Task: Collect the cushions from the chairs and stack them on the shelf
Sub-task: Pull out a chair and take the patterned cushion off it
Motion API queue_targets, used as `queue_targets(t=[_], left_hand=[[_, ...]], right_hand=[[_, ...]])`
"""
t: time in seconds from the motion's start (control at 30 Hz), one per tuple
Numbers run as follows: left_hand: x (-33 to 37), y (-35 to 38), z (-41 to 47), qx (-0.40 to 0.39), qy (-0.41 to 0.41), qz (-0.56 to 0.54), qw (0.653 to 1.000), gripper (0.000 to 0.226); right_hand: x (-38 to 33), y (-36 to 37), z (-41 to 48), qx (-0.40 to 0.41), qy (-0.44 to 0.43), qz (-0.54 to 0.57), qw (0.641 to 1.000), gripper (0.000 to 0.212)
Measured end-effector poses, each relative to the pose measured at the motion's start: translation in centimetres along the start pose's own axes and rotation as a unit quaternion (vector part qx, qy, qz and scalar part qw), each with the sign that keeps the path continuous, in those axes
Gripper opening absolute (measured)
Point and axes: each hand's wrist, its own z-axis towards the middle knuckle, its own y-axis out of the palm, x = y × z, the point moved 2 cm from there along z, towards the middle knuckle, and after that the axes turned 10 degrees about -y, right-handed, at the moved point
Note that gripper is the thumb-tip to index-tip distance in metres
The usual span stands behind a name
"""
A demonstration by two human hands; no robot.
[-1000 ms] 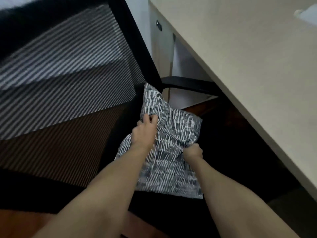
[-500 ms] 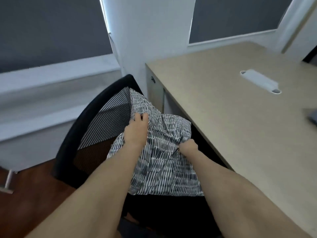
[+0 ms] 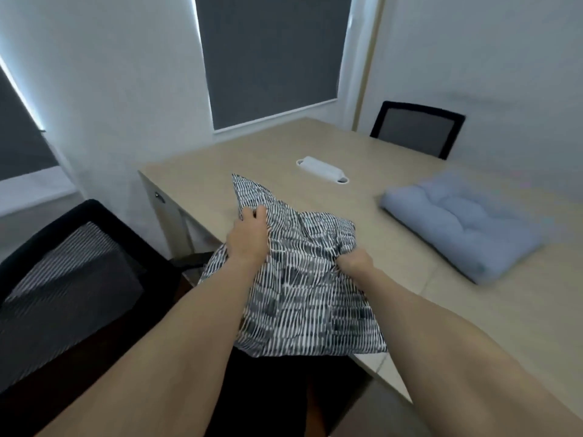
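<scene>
A black-and-white patterned cushion (image 3: 303,294) hangs in the air over the near edge of the desk, held by both hands. My left hand (image 3: 247,236) grips its upper left part, and my right hand (image 3: 355,261) bunches the fabric at its right side. A pale blue tufted cushion (image 3: 457,222) lies flat on the beige desk (image 3: 252,165) to the right. The black mesh chair (image 3: 69,272) at lower left has no cushion on it. A second black chair (image 3: 416,129) stands behind the far side of the desk.
A white cable tray (image 3: 321,168) is set into the desk top near its middle. Dark roller blinds (image 3: 271,58) cover the windows in the white walls. No shelf is in view.
Both hands lifted the patterned cushion off the mesh chair seat and carried it up and right over the desk edge. The view rose, showing the blue cushion and far chair.
</scene>
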Motion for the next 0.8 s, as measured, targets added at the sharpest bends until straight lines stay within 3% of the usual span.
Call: queue_targets(t=[0.17, 0.3, 0.37, 0.43, 0.5, 0.63, 0.8], left_hand=[[12.6, 3.7, -3.8, -0.059, 0.06, -0.043, 0.996, 0.039], [20.6, 6.8, -6.2, -0.101, 0.092, -0.081, 0.987, 0.033], [23.1, 8.8, -7.0, -0.172, 0.079, -0.098, 0.977, 0.05], [24.3, 10.8, -7.9, -0.269, 0.062, -0.074, 0.958, 0.077], [24.5, 12.2, -8.5, -0.299, 0.054, -0.025, 0.952, 0.09], [23.4, 12.4, -8.7, -0.292, 0.051, 0.014, 0.955, 0.092], [18.7, 8.7, -6.9, -0.286, 0.009, -0.033, 0.958, 0.089]], right_hand=[[9.9, -10.7, -0.7, 0.107, 0.069, 0.04, 0.991, 0.005], [16.9, -16.9, -1.7, 0.169, 0.122, 0.061, 0.976, 0.022], [19.6, -18.6, -2.1, 0.183, 0.152, 0.05, 0.97, 0.038], [21.5, -19.2, -2.4, 0.157, 0.168, 0.074, 0.971, 0.056], [22.7, -18.9, -2.5, 0.116, 0.169, 0.08, 0.975, 0.067], [22.1, -18.0, -2.9, 0.096, 0.153, 0.013, 0.983, 0.043], [16.5, -16.0, -3.2, 0.079, 0.152, -0.031, 0.985, 0.063]])
